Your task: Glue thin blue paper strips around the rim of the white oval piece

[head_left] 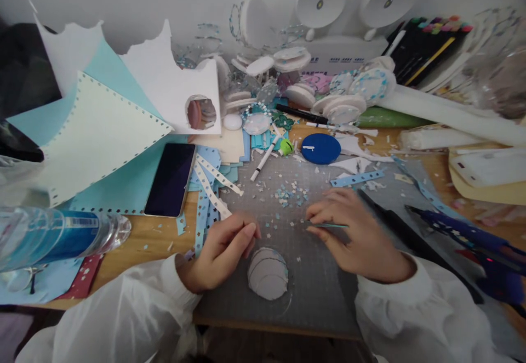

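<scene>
My left hand (224,248) rests on a grey cutting mat (312,291), fingers curled and pinched together; whether they hold anything I cannot make out. Just right of and below it lies a stack of pale grey paper discs (268,274). My right hand (357,237) is closed around thin tweezers (329,225) whose tips point left, toward small blue and white paper bits (290,194) scattered on the mat. Both arms wear white sleeves.
A dark phone (171,179) lies left of the mat beside punched paper strips (211,187). A clear bottle (53,237) lies at far left. A blue disc (320,148), white pen (265,157), foam discs, marker set and blue glue gun (472,239) crowd the back and right.
</scene>
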`<state>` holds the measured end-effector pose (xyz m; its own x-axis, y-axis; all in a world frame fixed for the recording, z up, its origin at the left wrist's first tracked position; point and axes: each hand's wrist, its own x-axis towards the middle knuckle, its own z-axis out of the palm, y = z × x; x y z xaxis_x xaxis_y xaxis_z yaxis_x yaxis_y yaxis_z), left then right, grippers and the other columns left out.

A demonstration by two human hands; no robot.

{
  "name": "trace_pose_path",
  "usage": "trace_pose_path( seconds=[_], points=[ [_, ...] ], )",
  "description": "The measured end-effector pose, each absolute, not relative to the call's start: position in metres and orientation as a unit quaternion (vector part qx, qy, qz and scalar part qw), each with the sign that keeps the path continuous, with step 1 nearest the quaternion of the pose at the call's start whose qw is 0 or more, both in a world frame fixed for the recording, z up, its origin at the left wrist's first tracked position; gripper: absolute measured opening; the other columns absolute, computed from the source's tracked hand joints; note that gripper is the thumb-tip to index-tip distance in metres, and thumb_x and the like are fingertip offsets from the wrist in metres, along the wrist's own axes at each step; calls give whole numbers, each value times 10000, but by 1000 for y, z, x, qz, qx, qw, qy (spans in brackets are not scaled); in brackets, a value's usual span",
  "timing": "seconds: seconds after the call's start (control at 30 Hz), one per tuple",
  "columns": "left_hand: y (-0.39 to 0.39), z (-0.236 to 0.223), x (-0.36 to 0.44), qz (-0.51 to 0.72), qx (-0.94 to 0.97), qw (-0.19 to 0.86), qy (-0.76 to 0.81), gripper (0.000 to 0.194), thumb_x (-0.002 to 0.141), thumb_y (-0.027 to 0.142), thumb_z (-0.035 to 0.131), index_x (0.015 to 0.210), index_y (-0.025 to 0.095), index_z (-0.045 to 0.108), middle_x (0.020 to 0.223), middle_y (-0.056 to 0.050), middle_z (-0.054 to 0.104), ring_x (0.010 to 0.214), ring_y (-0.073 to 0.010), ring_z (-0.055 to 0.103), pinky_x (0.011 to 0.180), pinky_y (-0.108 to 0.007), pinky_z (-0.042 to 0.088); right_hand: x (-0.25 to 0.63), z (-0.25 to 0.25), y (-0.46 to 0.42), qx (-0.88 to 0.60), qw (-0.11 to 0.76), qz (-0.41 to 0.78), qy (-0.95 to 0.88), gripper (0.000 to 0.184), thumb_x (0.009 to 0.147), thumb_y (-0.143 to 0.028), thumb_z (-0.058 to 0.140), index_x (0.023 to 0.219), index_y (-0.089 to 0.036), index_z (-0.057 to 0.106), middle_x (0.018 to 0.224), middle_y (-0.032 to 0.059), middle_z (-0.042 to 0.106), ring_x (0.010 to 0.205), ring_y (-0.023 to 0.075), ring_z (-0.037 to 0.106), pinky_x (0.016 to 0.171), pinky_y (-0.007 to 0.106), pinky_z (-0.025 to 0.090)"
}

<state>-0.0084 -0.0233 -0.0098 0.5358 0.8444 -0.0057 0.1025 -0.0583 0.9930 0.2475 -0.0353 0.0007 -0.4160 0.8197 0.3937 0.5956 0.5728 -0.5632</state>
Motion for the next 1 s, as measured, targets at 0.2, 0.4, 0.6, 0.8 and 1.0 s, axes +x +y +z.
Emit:
trace_pose_path(
  seconds=[0.2, 0.4, 0.6, 0.8, 1.0],
  points=[
    [-23, -6, -8, 312, 656, 583, 365, 295, 987, 341, 377, 818, 156, 533, 573, 48, 435, 502, -76, 384, 484, -198, 319, 244, 0, -36, -436, 338, 189, -812, 131, 858, -107, 558, 863, -219, 490, 836, 22, 630, 795, 195, 554, 770, 381, 396],
    [-23, -7, -6, 304, 655, 584, 370, 312, 983, 360, 372, 809, 155, 532, 570, 43, 429, 496, -82, 379, 479, -207, 316, 240, -5, -36, -453, 350, 181, -800, 163, 835, -82, 560, 836, -223, 479, 817, 14, 641, 768, 194, 574, 748, 378, 414],
    [-23, -7, -5, 302, 650, 589, 375, 312, 976, 373, 385, 808, 155, 531, 570, 42, 431, 487, -81, 384, 466, -205, 315, 235, -7, -37, -485, 408, 155, -758, 158, 816, -91, 577, 826, -237, 515, 791, 11, 668, 768, 205, 613, 762, 394, 458],
    [-22, -7, -5, 302, 660, 577, 375, 317, 977, 366, 383, 797, 153, 534, 559, 44, 432, 489, -79, 388, 479, -203, 322, 237, -5, -37, -479, 422, 154, -754, 148, 822, -106, 586, 856, -234, 521, 799, 16, 670, 782, 205, 612, 830, 421, 452],
    [-21, -6, -5, 300, 660, 575, 379, 339, 975, 393, 379, 798, 151, 538, 562, 41, 442, 491, -82, 389, 483, -207, 327, 242, -2, -34, -455, 349, 173, -801, 123, 836, -127, 586, 840, -221, 507, 817, 22, 649, 791, 208, 587, 803, 412, 420]
  ],
)
